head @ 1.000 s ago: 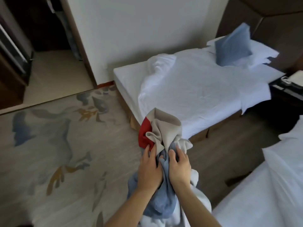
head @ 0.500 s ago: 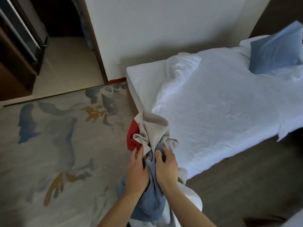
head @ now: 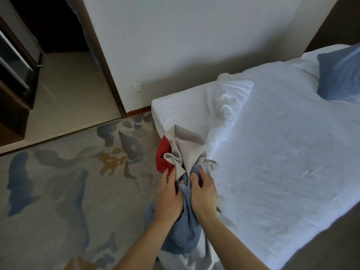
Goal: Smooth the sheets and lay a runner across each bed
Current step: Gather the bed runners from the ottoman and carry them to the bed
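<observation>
A bunched runner (head: pixel 183 151), beige with a red patch and a blue part hanging below, is held in front of me at the near corner of the bed's foot. My left hand (head: pixel 168 195) and my right hand (head: pixel 203 193) grip it side by side. The bed (head: pixel 282 152) lies to the right under a white sheet, wrinkled, with a rumpled fold (head: pixel 228 96) near its foot. A blue pillow (head: pixel 339 75) rests at its far right end.
Patterned carpet (head: pixel 58 182) covers the floor to the left. A dark-framed doorway (head: pixel 105 61) opens onto a beige floor at the upper left, with a dark cabinet (head: pixel 15 71) beside it. A white wall with a socket (head: pixel 137 87) stands behind the bed's foot.
I have come closer to the foot of the bed, with the bundle still in both hands. The second bed and the nightstand have left the view.
</observation>
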